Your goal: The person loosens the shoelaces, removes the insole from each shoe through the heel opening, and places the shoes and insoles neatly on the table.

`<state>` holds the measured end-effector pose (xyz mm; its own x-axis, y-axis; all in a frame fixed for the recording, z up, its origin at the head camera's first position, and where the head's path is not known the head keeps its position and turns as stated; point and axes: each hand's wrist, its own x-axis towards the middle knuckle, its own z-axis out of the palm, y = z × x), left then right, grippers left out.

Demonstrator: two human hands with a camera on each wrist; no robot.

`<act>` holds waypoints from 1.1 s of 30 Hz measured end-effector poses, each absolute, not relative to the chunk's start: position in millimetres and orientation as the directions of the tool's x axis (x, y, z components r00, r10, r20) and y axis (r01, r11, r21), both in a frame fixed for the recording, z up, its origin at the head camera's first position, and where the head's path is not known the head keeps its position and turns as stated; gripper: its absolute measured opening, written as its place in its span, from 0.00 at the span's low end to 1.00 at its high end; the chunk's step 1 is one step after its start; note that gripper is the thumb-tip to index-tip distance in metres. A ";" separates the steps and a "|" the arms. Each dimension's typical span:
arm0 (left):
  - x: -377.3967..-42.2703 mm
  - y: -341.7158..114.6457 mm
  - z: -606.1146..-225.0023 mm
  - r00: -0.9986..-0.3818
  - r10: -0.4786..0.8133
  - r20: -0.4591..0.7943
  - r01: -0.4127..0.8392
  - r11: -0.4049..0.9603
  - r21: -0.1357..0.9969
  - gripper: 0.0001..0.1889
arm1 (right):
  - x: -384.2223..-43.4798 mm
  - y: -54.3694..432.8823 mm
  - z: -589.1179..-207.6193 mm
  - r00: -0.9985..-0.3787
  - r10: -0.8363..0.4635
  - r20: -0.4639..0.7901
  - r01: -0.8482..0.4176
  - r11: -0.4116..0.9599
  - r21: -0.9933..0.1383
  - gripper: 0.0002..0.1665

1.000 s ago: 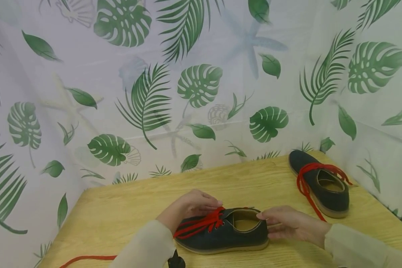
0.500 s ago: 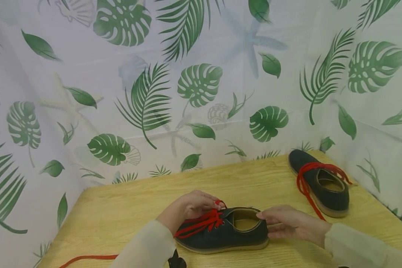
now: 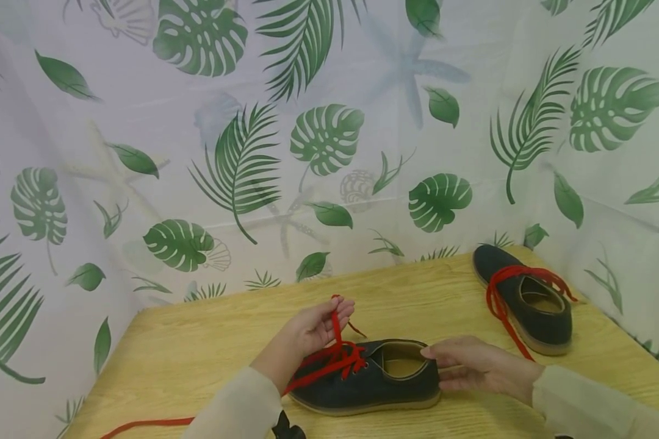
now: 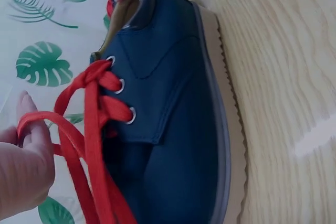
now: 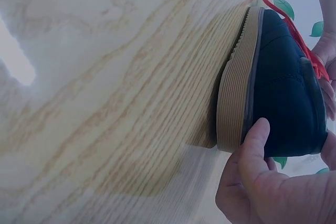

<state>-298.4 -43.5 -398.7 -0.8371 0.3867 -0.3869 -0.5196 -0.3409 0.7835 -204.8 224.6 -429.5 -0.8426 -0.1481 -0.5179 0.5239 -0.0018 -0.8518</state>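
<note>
A dark navy shoe (image 3: 362, 384) lies sole down on the table, toe to the left, with a tan sole. Its red lace (image 3: 337, 360) runs through metal eyelets, seen in the left wrist view as a lace (image 4: 97, 124) with long loose strands. Raised over the front of the shoe, my left hand (image 3: 313, 326) holds one strand, which loops around its fingers. At the heel, my right hand (image 3: 475, 366) grips the back of the shoe, one fingertip at the collar and others lower. In the right wrist view, fingers (image 5: 257, 145) press the heel beside the ridged sole.
A second navy shoe (image 3: 551, 326) with loose red laces stands at the table's back right. More red lace (image 3: 148, 421) lies at the front left of the wooden table (image 3: 208, 329). A leaf-patterned curtain (image 3: 384, 146) rises behind. A small black object (image 3: 288, 427) shows near the left sleeve.
My left hand has risen from the lacing, pulling a red strand up off the shoe. The right hand stays at the heel, and the shoe has hardly moved.
</note>
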 end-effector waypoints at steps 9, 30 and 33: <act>-308.8 -66.7 -392.2 -0.908 0.266 -0.325 -0.419 -0.564 0.711 0.17 | -206.2 225.3 -430.7 -0.839 -0.135 -0.527 0.532 0.000 -0.847 0.28; -324.5 -167.0 -395.8 -0.952 0.123 -0.280 -0.281 -0.707 0.648 0.16 | -207.1 224.5 -429.3 -0.841 -0.132 -0.525 0.528 0.016 -0.849 0.31; -325.2 -187.9 -394.7 -0.953 0.105 -0.283 -0.261 -0.757 0.599 0.16 | -207.2 224.3 -428.7 -0.838 -0.117 -0.534 0.535 0.025 -0.845 0.30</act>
